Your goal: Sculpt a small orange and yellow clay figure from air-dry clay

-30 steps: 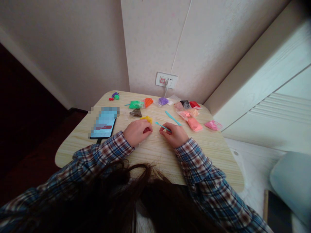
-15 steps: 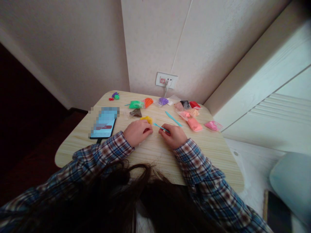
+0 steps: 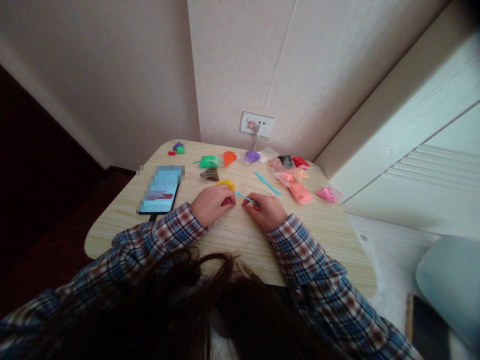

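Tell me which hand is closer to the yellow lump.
Left. The left hand is just on the near side of the yellow lump; whether they touch is unclear. The right hand, holding a thin blue tool, is farther off, to its right.

this looks like a room in a home. a small wood-grain tabletop (image 3: 243,232) with rounded corners stands by a pale, faintly patterned wall (image 3: 232,65), below a socket (image 3: 268,126) with a plug (image 3: 257,128) in it. white panelling (image 3: 423,170), perhaps a cabinet, stands at right; the floor (image 3: 75,240) at left is dark red.
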### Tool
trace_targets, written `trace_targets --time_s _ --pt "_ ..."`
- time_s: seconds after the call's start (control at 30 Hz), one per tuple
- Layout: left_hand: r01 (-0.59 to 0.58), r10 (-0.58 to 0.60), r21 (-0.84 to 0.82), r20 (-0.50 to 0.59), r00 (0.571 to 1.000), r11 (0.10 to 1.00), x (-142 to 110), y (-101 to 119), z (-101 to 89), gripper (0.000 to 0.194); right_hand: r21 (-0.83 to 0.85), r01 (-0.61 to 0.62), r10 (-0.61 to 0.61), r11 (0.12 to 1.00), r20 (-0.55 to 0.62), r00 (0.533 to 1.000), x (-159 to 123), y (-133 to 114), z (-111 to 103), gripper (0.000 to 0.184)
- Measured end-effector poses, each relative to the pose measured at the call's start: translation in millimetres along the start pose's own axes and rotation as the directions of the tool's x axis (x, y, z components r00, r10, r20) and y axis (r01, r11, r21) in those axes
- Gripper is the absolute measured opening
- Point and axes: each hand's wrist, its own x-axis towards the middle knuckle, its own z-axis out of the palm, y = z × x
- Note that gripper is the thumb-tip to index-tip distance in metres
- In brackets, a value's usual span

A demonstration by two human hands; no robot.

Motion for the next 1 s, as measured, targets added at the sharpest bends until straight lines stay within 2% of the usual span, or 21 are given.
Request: trace_targets --time_s 0.47,0.6,0.77,1.0 --pt "0.017 -0.017 -0.022 0.004 1.0 1.0 1 1 0.7 0.011 0.012 -0.025 0.025 1.0 -0.017 1.0 0 1 -1 0.021" --pt "0.008 -0.008 -0.012 -0.009 1.0 1.0 0 0 0.8 0.012 0.019 -0.051 0.053 0.998 -0.094 0.994 0 3 -3 0.022" --pt "0.004 -0.005 -0.012 -0.032 0.999 1.0 -1 -4 1.1 0.013 0.014 -0.079 0.08 0.997 -0.18 0.98 0 8 -5 0.033" --pt "0.045 -0.045 0.0 -0.013 0.999 0.999 0 -3 -0.3 0.01 -0.033 -0.116 0.106 0.993 -0.225 0.969 0 12 -6 0.023"
